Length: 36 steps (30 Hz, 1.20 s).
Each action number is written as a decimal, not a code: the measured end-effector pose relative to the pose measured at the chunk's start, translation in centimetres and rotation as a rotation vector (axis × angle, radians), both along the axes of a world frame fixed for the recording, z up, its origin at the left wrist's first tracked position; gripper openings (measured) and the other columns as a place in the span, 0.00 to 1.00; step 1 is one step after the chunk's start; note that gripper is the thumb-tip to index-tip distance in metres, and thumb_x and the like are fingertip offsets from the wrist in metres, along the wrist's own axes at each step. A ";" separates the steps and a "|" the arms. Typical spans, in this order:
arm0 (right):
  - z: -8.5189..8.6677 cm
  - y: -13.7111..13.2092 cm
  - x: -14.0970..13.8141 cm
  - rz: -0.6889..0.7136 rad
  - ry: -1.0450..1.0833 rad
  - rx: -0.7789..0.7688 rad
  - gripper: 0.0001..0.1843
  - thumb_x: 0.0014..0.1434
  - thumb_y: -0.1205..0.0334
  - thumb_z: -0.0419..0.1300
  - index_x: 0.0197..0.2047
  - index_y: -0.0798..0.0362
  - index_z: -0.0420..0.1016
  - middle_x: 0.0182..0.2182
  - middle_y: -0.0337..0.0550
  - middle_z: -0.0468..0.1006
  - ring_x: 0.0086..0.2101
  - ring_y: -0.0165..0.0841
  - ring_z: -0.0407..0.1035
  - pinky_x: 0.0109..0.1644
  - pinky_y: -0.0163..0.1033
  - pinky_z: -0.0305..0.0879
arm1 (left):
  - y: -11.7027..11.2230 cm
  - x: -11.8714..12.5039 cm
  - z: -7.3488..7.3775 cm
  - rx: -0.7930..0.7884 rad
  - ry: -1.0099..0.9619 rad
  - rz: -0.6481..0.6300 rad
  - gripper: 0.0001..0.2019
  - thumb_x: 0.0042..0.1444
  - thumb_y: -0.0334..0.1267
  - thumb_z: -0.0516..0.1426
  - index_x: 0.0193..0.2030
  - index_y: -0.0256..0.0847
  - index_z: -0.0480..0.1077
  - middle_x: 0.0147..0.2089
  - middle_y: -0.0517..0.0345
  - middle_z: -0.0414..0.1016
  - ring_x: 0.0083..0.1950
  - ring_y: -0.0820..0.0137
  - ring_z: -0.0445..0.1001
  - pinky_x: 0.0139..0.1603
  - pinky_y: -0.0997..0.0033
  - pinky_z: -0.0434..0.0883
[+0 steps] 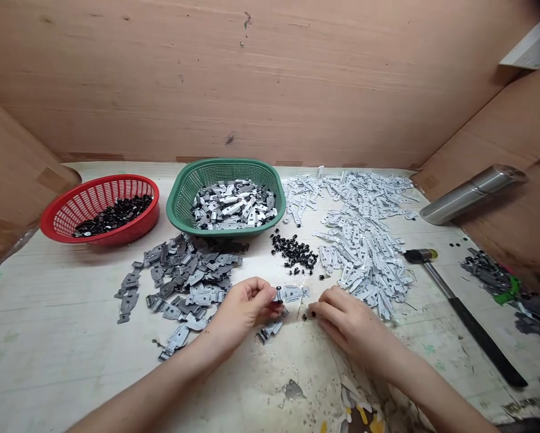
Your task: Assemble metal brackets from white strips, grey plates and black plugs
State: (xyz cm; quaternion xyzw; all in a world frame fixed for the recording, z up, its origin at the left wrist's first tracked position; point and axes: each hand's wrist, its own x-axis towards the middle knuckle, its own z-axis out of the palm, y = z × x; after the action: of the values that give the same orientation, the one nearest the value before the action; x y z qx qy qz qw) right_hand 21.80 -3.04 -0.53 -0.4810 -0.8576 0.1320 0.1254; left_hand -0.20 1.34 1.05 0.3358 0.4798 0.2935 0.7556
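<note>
Two bare hands show in the head view. The left hand (243,307) has its fingers (265,294) clamped on a small grey stamped-metal plate (291,293). Just right of it, the right hand (342,319) pinches a tiny black stud (305,315) against the worn white table (71,337). Holding the plate flat and steady should make lining up the stud easier.

Counted: one red plastic basket (53,210), one green plastic basket (175,204), one black-handled hammer (468,319), one steel cylinder (471,193). Beyond the fingers lie a grey plate heap (184,273), a black stud heap (294,249) and a white plate heap (360,240), each uncountable.
</note>
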 end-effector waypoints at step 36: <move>0.6 -1.2 -3.1 -0.161 0.508 0.139 0.06 0.60 0.71 0.52 0.37 0.53 0.69 0.30 0.45 0.65 0.34 0.35 0.63 0.34 0.40 0.63 | -0.5 0.2 -0.7 0.051 -0.017 -0.072 0.13 0.49 0.43 0.61 0.26 0.37 0.64 0.26 0.60 0.71 0.28 0.74 0.71 0.32 0.76 0.65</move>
State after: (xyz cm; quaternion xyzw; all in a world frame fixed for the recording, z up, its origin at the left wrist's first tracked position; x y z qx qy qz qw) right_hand 18.73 -4.22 0.05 -0.4891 -0.7648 0.1787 0.3794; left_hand 0.02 0.82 0.39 0.3693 0.4532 0.2812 0.7610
